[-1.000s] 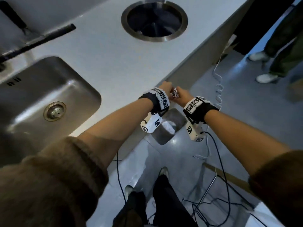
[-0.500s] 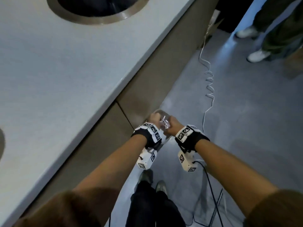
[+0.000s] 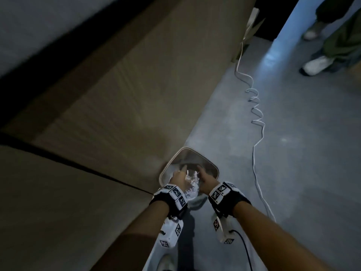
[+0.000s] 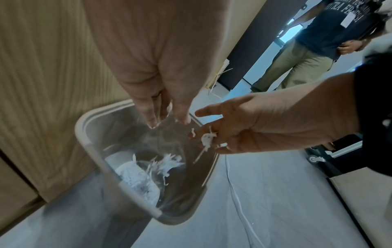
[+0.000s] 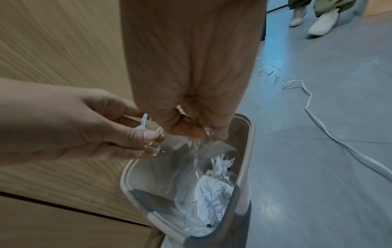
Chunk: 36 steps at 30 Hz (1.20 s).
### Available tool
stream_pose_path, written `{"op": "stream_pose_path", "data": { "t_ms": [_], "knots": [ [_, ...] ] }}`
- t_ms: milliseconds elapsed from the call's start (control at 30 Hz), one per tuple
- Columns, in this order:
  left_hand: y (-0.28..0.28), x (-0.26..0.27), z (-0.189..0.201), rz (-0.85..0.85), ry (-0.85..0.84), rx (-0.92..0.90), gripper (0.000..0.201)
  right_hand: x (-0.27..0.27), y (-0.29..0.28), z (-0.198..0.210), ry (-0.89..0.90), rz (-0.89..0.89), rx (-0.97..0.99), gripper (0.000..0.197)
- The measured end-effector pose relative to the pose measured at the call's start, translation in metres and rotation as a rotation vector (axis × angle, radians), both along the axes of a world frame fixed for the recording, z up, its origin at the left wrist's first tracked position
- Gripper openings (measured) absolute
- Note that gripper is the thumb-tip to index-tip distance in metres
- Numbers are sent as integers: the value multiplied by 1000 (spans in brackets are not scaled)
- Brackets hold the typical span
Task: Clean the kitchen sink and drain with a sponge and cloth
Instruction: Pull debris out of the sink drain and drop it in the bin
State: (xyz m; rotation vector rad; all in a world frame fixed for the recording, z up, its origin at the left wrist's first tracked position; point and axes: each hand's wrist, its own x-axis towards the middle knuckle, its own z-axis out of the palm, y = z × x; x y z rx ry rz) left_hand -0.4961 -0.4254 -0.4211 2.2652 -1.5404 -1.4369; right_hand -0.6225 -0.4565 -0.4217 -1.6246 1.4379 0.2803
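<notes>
Neither sink, sponge nor cloth is in view. Both my hands hang over an open grey waste bin (image 3: 213, 167) that stands on the floor against the cabinet. My left hand (image 3: 179, 178) points down, its thumb and fingers pinching a white scrap (image 5: 143, 123). My right hand (image 3: 203, 177) is close beside it, with fingers loosely spread and wet white scraps (image 4: 207, 140) clinging to them. Some scraps drop from the fingertips. More white shreds (image 5: 214, 193) lie at the bottom of the bin (image 5: 251, 142).
A wood-fronted cabinet (image 3: 117, 114) rises on the left, with the worktop edge above it. A white coiled cable (image 3: 256, 118) runs along the grey floor to the right of the bin. Another person (image 4: 318, 50) in white shoes (image 3: 316, 64) stands at the far right.
My hands have dropped from worktop height down to the bin mouth and moved slightly apart. The bunched scraps are coming loose and falling in. The sink has left the view.
</notes>
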Motion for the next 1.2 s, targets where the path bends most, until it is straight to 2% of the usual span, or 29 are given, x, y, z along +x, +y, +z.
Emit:
{"op": "stream_pose_path", "data": {
  "t_ms": [33,167,233,400,467,533,600,700,800,867,1000,1133,1200],
  "knots": [
    [-1,0,-6,13,15,-9,61,-1,1,-6,9,0,1,72],
    [3,4,-9,-50,-42,-50,39,1,5,-24,-20,-27,-59,60],
    [4,6,-13,-67,-58,-48,35,4,5,-26,-29,-52,-98,59],
    [6,11,-16,-71,-99,-139,42,7,4,-18,-80,-77,-174,63],
    [4,13,-15,-40,-107,-170,39,9,4,-16,-70,-94,-199,56],
    [3,15,-13,-31,-86,-184,43,11,6,-14,-178,-192,-176,45],
    [2,17,-8,-5,-53,-177,47,12,7,-15,-303,-263,-175,50],
    [2,17,-8,57,-17,-147,43,12,8,-17,-368,-275,-206,55],
    [1,16,-11,76,19,-139,36,11,6,-18,-349,-241,-248,53],
    [1,16,-12,31,23,-141,30,11,4,-18,-341,-271,-250,51],
    [5,14,-22,7,45,-167,38,7,4,-13,-359,-288,-269,49],
    [3,14,-18,90,55,-173,16,4,1,-10,-382,-349,-274,46],
    [1,14,-14,62,24,-177,9,2,0,-7,-371,-357,-247,47]
  ]
}}
